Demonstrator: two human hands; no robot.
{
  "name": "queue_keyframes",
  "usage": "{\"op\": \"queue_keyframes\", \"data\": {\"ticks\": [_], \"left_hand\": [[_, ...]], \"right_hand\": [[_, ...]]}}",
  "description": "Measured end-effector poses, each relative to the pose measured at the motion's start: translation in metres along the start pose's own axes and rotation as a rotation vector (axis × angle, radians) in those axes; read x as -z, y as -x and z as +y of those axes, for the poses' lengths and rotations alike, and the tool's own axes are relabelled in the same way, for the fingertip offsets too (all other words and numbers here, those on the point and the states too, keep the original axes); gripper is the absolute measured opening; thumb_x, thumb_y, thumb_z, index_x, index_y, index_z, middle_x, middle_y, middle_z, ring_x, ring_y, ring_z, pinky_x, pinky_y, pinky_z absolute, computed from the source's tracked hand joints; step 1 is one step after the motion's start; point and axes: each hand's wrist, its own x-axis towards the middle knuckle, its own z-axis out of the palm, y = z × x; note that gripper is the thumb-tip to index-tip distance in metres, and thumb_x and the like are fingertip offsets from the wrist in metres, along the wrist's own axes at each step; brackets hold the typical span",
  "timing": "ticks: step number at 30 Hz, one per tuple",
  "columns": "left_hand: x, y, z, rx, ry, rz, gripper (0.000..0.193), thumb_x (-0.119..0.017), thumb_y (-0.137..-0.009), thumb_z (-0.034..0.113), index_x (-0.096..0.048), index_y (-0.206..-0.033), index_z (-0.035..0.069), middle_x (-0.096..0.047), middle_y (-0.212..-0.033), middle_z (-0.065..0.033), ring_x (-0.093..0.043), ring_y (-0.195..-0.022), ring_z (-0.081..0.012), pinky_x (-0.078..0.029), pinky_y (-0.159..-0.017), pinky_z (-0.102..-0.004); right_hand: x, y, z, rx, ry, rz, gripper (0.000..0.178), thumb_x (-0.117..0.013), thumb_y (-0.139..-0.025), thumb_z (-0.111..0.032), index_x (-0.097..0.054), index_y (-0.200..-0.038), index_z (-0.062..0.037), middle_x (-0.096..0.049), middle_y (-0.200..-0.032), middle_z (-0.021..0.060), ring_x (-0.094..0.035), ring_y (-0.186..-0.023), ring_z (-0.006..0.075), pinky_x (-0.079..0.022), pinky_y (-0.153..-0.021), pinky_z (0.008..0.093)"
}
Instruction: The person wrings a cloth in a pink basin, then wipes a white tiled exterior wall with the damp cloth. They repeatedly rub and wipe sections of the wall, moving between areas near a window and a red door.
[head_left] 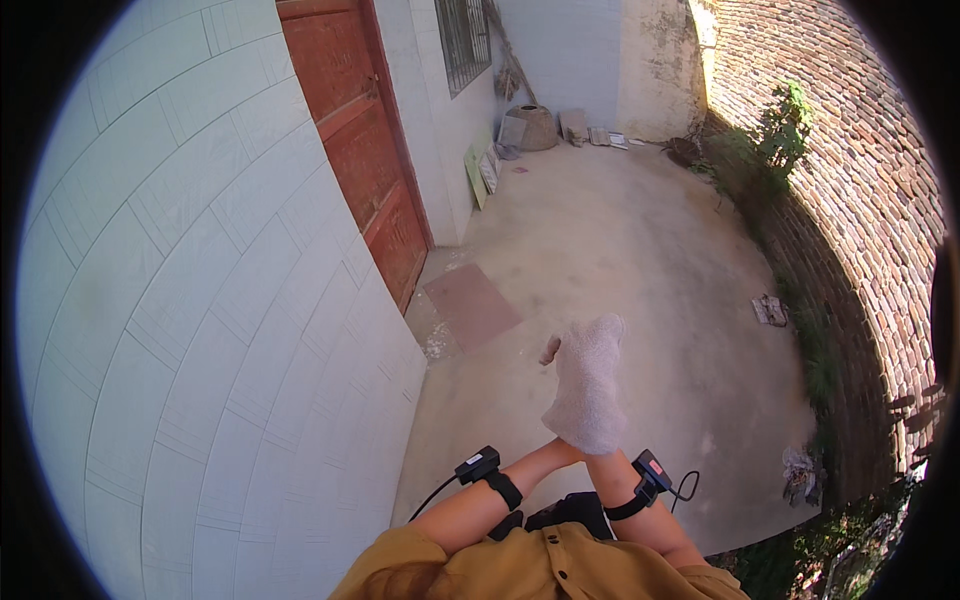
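Observation:
A pale pinkish-white fluffy cloth [588, 385], much like a small towel or mitt, is draped over my hands in front of me. My right forearm runs up into its lower end, and the cloth hides my right hand completely. From the left, my other forearm reaches behind the same lower end. A few bent fingertips [549, 350] show at the cloth's left edge; which hand they belong to is unclear. Black straps with small dark boxes sit on both forearms, the left box [477, 464] and the right box [652, 472] each having a cable.
A white tiled wall [230, 300] stands close on my left, with a red door [350, 130] beyond it. A reddish flat mat or board [472, 306] lies by the doorway. Ahead is a round clay pot [535, 128]. A brick wall [850, 130] and plants [783, 130] line the right.

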Motion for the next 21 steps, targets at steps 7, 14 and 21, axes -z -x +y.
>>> {"op": "queue_keyframes", "data": {"ticks": [7, 14, 21], "left_hand": [[0.111, -0.120, 0.031, -0.016, 0.968, 0.482, 0.039, -0.051, -0.102, 0.044, -0.063, -0.124, 0.013, -0.067, -0.125, -0.0067, -0.064, -0.114, -0.0235, -0.055, -0.089, -0.0425], [0.228, -0.226, 0.098, -0.330, 1.191, 0.343, 0.040, -0.052, -0.102, 0.039, -0.058, -0.132, 0.013, -0.060, -0.139, -0.0068, -0.054, -0.129, -0.0272, -0.045, -0.108, -0.0466], [0.326, -0.341, 0.175, -0.485, 1.147, 0.408, 0.041, -0.055, -0.101, 0.033, -0.059, -0.132, 0.007, -0.059, -0.141, -0.0107, -0.054, -0.130, -0.0287, -0.042, -0.112, -0.0473]], "right_hand": [[-0.075, -0.114, 0.130, -0.122, -0.631, 0.032, 0.022, -0.064, -0.080, -0.011, -0.063, -0.101, -0.0059, -0.061, -0.113, 0.0109, -0.057, -0.099, 0.0236, -0.046, -0.085, 0.0346], [-0.129, -0.259, 0.264, -0.317, -0.853, 0.150, 0.026, -0.061, -0.088, -0.019, -0.063, -0.110, -0.0052, -0.062, -0.119, 0.0108, -0.058, -0.106, 0.0251, -0.047, -0.092, 0.0373], [-0.152, -0.386, 0.373, -0.469, -1.244, 0.036, 0.033, -0.057, -0.096, -0.027, -0.063, -0.118, -0.0046, -0.062, -0.125, 0.0107, -0.059, -0.113, 0.0266, -0.048, -0.098, 0.0399]]}}
